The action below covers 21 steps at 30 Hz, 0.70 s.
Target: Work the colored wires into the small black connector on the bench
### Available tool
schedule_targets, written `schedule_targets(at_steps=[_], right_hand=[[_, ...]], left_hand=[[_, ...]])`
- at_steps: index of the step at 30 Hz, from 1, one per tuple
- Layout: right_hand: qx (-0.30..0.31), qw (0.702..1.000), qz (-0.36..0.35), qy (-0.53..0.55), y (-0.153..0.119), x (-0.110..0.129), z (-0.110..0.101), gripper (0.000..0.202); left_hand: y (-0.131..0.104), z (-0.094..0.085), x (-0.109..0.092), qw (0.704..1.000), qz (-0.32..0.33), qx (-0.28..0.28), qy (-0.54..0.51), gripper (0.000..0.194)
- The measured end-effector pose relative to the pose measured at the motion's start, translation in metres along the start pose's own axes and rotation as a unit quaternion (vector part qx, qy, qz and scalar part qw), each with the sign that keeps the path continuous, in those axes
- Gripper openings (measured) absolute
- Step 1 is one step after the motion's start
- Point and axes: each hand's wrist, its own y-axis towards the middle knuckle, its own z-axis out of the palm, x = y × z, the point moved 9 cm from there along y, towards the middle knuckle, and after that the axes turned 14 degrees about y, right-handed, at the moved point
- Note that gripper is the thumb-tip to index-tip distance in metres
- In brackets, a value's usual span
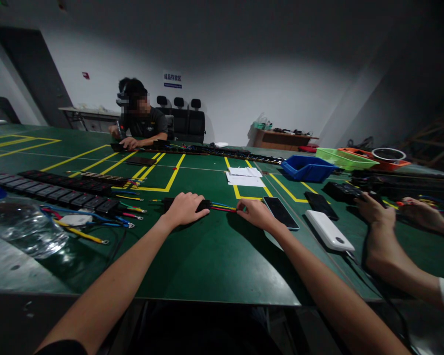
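Note:
A small black terminal block (pixel 168 202) lies on the green table in front of me, with coloured wires leaving both ends. My left hand (pixel 186 208) is laid over its middle and grips it, hiding much of the top. From the right end run blue, red and yellow wires (pixel 224 207). Their tips are pinched between the fingers of my right hand (pixel 256 213), which cover the ends. Just right of that hand a phone (pixel 281 213) lies on the table, close to my wrist.
Left are long rows of black blocks (pixel 70 198), lugged cables (pixel 85 233) and a plastic bottle (pixel 25 227). Right are a white power bank (pixel 329 230), a black phone (pixel 321 205) and a neighbour's hands (pixel 377 209). Farther back are papers (pixel 245 176), a blue bin (pixel 308 168) and a seated co-worker (pixel 142 123).

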Motion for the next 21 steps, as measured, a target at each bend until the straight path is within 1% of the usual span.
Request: schedule_targets(at_steps=[4, 8, 14, 21], right_hand=[[0.008, 1.000, -0.003, 0.003, -0.0006, 0.0025, -0.0002, 0.009], [0.003, 1.000, -0.012, 0.014, -0.0004, 0.0034, 0.0013, 0.010], [-0.008, 0.999, -0.017, 0.028, 0.0008, 0.0007, 0.0028, 0.025], [-0.001, 1.000, -0.004, 0.005, 0.0002, -0.0005, 0.0000, 0.009]], left_hand=[[-0.0002, 0.0005, 0.0003, 1.000, 0.000, -0.003, 0.000, 0.057], [-0.0003, -0.0003, 0.0001, 1.000, 0.000, -0.002, -0.002, 0.057], [-0.0001, -0.0008, -0.0001, 1.000, 0.000, -0.004, 0.001, 0.057], [-0.0001, -0.0005, -0.0002, 1.000, -0.002, -0.002, 0.002, 0.056]])
